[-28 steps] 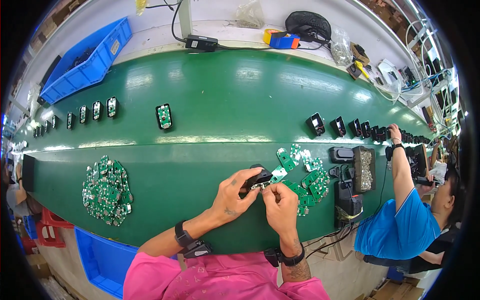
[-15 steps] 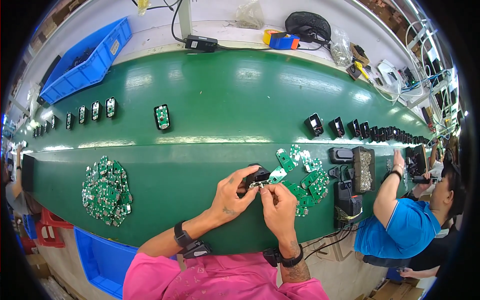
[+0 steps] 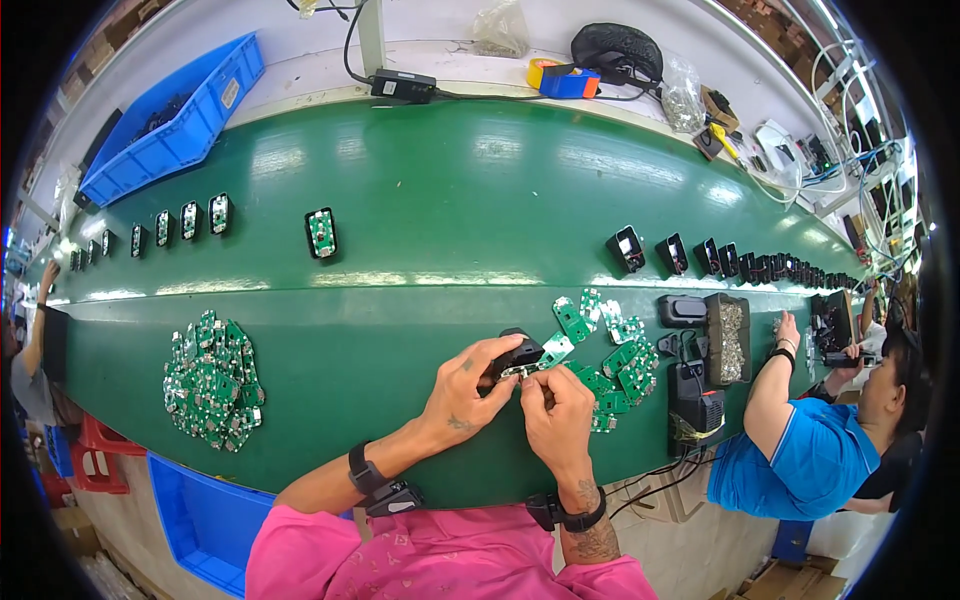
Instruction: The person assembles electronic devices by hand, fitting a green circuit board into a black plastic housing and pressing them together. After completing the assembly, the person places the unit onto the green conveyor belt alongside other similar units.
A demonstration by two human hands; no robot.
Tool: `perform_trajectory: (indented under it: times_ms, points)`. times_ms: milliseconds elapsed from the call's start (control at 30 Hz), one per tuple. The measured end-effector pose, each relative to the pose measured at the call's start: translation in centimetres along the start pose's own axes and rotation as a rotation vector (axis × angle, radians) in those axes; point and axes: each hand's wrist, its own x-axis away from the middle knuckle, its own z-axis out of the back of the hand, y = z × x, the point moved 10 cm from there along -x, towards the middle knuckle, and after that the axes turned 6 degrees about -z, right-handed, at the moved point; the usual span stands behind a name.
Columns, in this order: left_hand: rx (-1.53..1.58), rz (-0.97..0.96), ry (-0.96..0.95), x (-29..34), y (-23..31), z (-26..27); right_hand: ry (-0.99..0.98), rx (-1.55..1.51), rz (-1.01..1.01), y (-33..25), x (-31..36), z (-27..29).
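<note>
A small black plastic housing (image 3: 518, 351) is gripped by my left hand (image 3: 455, 392), with fingers over its top and the thumb below. At the housing's lower edge shows a small pale part (image 3: 521, 371), probably a circuit board edge. My right hand (image 3: 560, 412) pinches at that edge with thumb and forefinger; anything between those fingertips is too small to make out. Just right of the housing, a green circuit board (image 3: 556, 349) leads into a loose pile of boards (image 3: 626, 371). A larger heap of green boards (image 3: 212, 385) lies left of my arms.
Black housings with boards (image 3: 321, 233) stand in a row at left; open housings (image 3: 627, 249) line the right. A tray of small metal parts (image 3: 729, 340) sits beside a black device (image 3: 697, 400). Blue bin (image 3: 170, 130) stands back left. A person in blue (image 3: 800, 450) works at right.
My hands stay nearly in place, the housing tilting slightly between them. At right, the co-worker's hand has moved a little; at far left, another person's arm reaches farther over the table.
</note>
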Motion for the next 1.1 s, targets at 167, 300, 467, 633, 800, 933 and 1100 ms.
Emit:
perform_trajectory:
  times_ms: [167,300,467,633,800,933,1100]
  points:
    - [-0.105,-0.098,-0.025,0.0,0.4,0.2,-0.035,0.028,0.030,-0.1,-0.2,-0.3]
    - [-0.128,-0.099,-0.046,-0.1,0.4,-0.6,0.011,0.135,0.093,-0.5,0.1,0.3]
    - [-0.194,-0.075,0.046,0.7,-1.0,1.0,-0.065,0.228,0.181,-0.9,0.1,-2.0]
    - [-0.126,-0.042,0.070,0.5,-0.6,1.2,-0.097,0.258,0.226,-1.3,0.2,-2.7]
    - [-0.117,-0.054,0.042,-0.2,-0.6,0.9,-0.038,0.220,0.207,-1.3,0.1,-1.9]
    - [0.119,0.085,0.119,-0.5,-1.9,1.6,0.083,0.018,0.157,-1.5,-0.2,0.1]
    - [0.357,0.231,-0.007,-0.5,-2.6,0.5,-0.012,-0.125,-0.193,2.9,-0.8,-0.4]
